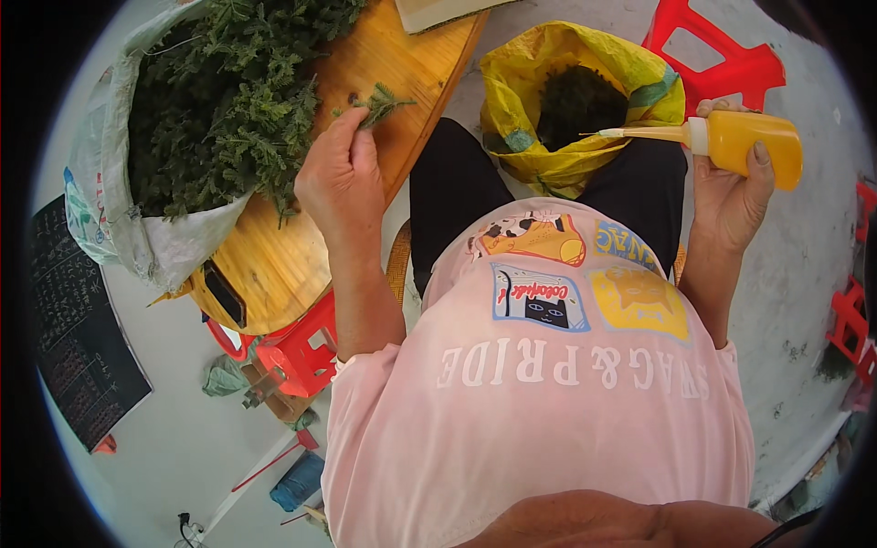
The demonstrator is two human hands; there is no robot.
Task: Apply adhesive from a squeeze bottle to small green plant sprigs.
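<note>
My left hand pinches a small green fir sprig between thumb and fingers, over the edge of the wooden table. Held in my right hand is a yellow squeeze bottle, tilted onto its side. Its long thin nozzle points left across the mouth of a yellow woven sack. Dark green plant bits lie inside that sack, which stands between my knees. Left of my left hand, a heap of green fir sprigs fills a white woven sack on the table.
A dark phone lies at the table's near left edge. Red plastic stools stand under the table and beyond the yellow sack. A cardboard piece rests at the far table edge. A written-on blackboard stands at left.
</note>
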